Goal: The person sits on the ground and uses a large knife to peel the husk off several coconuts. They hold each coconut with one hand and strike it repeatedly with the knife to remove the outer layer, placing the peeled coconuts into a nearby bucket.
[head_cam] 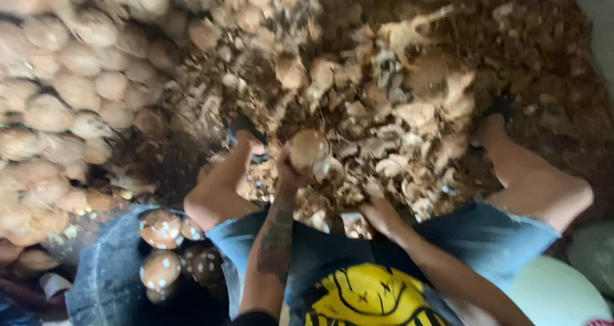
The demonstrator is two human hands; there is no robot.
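Left hand (289, 172) grips 1 husked coconut (309, 150), held upright just far of it; right hand (382, 216) rests low on husk pile (409, 115) (grip indeterminate).

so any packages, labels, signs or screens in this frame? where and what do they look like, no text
No packages, labels, signs or screens in view.
Only printed surface: shirt graphic, bottom centre on the person's dark shirt, a round yellow face with black lines.
Only container: dark round tub, bottom left, unlabelled, with peeled coconuts inside.
Left hand grips a round brown coconut; right hand is low by the husk scraps.
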